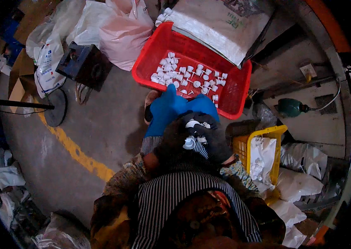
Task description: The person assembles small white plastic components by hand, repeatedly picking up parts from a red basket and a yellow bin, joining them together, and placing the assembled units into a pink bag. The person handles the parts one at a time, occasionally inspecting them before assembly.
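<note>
Both my hands are together over my lap, in dark gloves that blend into the shadow. My left hand (170, 137) is closed at a white round plastic cap (189, 143) with a ridged edge. My right hand (217, 143) curls in from the other side, closed around white plastic pieces (193, 123) whose exact shape is partly hidden by the fingers. Beyond my hands stands a red plastic crate (142, 66), with many similar white stemmed caps (169, 68) lying loose on its bottom.
A yellow basket (281, 133) with a white bag stands at my right, beside clear plastic bags (299, 182). At the far left are a pink-white sack (125, 37), a dark metal box (84, 66) and a round stand base (59, 108). A yellow line (76, 153) crosses the floor.
</note>
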Available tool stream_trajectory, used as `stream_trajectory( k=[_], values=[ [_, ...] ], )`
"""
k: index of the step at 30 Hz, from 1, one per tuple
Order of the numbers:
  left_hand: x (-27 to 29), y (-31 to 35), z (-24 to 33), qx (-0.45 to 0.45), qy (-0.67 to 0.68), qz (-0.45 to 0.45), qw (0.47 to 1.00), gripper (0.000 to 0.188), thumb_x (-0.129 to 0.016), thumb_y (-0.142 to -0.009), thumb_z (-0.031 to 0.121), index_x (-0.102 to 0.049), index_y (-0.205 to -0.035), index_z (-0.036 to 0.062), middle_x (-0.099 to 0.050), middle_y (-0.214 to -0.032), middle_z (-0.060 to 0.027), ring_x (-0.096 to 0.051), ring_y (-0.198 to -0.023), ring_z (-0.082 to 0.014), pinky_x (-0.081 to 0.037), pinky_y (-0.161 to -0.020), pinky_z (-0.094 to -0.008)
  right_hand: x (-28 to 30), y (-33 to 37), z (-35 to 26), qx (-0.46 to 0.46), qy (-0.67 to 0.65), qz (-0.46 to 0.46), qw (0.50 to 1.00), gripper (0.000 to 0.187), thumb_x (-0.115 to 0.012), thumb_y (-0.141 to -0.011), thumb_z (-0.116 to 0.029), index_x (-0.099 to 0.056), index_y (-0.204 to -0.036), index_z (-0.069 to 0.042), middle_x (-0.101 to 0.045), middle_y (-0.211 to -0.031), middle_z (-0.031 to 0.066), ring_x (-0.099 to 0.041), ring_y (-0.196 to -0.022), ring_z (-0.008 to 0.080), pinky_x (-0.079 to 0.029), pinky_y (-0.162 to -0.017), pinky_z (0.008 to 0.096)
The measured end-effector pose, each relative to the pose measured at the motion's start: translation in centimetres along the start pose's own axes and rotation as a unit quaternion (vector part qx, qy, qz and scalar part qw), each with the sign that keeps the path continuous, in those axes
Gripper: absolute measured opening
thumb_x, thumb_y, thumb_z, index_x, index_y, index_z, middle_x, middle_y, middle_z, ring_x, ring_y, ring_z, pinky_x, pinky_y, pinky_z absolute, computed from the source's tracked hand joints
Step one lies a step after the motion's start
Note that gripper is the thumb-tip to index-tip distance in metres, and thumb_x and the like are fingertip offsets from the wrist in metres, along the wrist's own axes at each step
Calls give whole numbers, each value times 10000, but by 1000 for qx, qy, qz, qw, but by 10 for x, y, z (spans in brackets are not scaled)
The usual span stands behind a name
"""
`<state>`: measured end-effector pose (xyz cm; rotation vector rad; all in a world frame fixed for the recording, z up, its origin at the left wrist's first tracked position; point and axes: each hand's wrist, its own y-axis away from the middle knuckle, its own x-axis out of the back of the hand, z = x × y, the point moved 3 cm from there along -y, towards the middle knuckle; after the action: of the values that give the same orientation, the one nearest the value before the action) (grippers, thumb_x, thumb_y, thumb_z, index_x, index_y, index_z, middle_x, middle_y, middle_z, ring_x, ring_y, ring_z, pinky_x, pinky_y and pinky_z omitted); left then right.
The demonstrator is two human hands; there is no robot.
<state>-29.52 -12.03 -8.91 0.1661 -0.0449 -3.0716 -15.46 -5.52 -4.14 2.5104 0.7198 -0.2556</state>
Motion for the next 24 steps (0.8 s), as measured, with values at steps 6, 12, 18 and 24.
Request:
stream_trajectory(
  k=[6,12,18,24],
  values=[
    [-2,-4,-7,34,41,7,999,446,-621,-902,163,-521,-1321,46,-592,-1244,-172,-580,-1149,-268,-452,-988,-381,13,-8,30,99,70,26,992,197,-654,-898,-92,-618,-1081,-27,-646,-1059,82,-626,-889,139,-527,-761,275],
    [11,-17,-7,-160,-158,-2,974,414,-572,-961,232,-507,-1315,29,-603,-1203,-128,-577,-1111,-217,-460,-970,-357,11,-9,12,64,-15,15,998,284,-535,-979,-165,-568,-1232,-42,-622,-1136,90,-594,-1060,175,-495,-883,331],
    [11,-21,-2,107,249,-29,962,351,-542,-981,259,-553,-1233,14,-613,-1149,-92,-581,-1063,-186,-477,-918,-345,-10,4,-15,50,43,0,998,363,-576,-943,-129,-537,-1288,-22,-602,-1203,97,-577,-1106,187,-462,-955,331],
    [12,5,41,23,244,91,965,335,-532,-988,248,-564,-1214,3,-614,-1154,-98,-581,-1053,-179,-480,-909,-350,-32,7,-13,223,333,11,916,435,-646,-886,-107,-533,-1296,-15,-613,-1207,123,-588,-1104,208,-457,-966,338]
  ],
)
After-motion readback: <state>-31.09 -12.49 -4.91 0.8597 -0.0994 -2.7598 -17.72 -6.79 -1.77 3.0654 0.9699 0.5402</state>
